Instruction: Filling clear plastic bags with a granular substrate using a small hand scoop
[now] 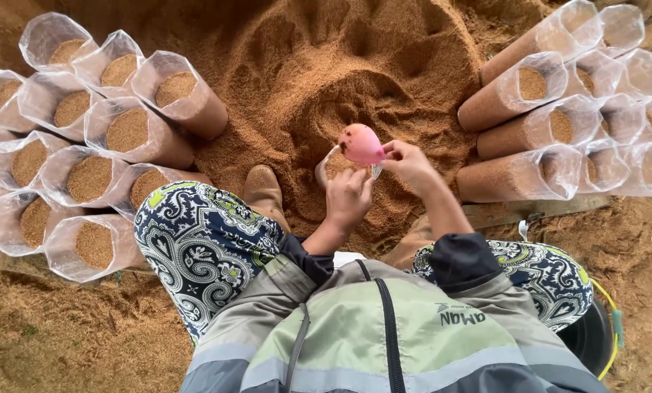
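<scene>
A pink scoop (361,144) hangs over the mouth of a clear plastic bag (329,164) partly filled with brown sawdust, standing between my knees. My right hand (412,166) grips the scoop from its right side. My left hand (348,196) holds the bag's rim open just below the scoop. The bag stands at the edge of a large sawdust heap (326,65) that spreads away in front of me.
Several filled clear bags (126,131) stand packed together at my left. More filled bags (551,124) lean in rows at my right. My brown boot (263,191) rests by the heap. A dark bucket with a yellow rim (595,327) sits at lower right.
</scene>
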